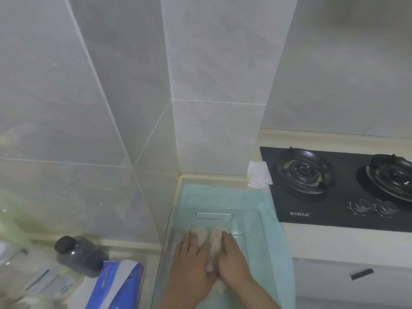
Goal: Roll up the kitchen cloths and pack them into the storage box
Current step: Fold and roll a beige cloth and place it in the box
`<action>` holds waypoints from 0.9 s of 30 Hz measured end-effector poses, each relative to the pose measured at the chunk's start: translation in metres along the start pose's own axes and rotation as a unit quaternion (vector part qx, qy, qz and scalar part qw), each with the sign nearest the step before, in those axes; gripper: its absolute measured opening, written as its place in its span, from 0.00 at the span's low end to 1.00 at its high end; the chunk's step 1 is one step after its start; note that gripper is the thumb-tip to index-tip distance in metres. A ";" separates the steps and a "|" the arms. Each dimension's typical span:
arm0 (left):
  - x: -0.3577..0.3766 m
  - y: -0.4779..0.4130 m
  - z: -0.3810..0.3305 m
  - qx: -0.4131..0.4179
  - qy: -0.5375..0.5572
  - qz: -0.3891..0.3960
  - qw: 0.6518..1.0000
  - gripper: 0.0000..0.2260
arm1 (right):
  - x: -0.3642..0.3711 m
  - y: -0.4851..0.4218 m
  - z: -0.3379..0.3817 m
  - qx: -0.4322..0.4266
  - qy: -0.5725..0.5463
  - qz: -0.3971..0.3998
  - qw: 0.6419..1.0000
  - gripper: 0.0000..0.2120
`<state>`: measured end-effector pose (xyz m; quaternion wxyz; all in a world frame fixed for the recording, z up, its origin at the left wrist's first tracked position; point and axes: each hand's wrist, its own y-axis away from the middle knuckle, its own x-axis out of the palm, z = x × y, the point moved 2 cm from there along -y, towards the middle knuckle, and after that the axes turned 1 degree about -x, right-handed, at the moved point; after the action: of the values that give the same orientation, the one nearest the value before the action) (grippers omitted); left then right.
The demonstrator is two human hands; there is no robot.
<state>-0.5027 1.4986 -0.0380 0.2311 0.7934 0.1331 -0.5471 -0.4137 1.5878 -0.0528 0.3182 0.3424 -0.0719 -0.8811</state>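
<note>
Both the left hand (191, 258) and right hand (231, 257) press flat-fingered on pale rolled cloths (214, 240) inside the clear storage box (247, 219).

Our left forearm (178, 295) and right forearm (249, 293) come in bare from the lower edge, angled toward each other. Our left grip (192, 257) and right grip (231, 256) lie palm down, just beside each other, fingers straight and pointing away from us.
</note>
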 end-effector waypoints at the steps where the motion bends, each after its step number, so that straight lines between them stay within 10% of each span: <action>1: 0.005 0.002 0.001 0.005 0.002 -0.013 1.000 0.37 | -0.003 0.002 0.000 0.001 -0.025 0.026 0.999 0.24; 8: 0.007 0.022 -0.004 -0.072 0.150 -0.125 0.978 0.42 | -0.006 0.017 0.018 0.013 -0.159 0.106 0.981 0.17; 18: 0.006 0.015 0.004 -0.104 0.236 -0.086 0.962 0.41 | 0.005 0.005 0.011 0.140 -0.267 0.063 0.951 0.15; 27: 0.003 0.013 0.001 -0.094 0.244 -0.082 0.962 0.36 | 0.024 -0.004 0.006 0.128 -0.138 0.084 0.979 0.21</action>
<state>-0.4961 1.4870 -0.0378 0.2197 0.8638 0.3008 -0.3392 -0.4334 1.5752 -0.0630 0.3311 0.2485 -0.2561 -0.8735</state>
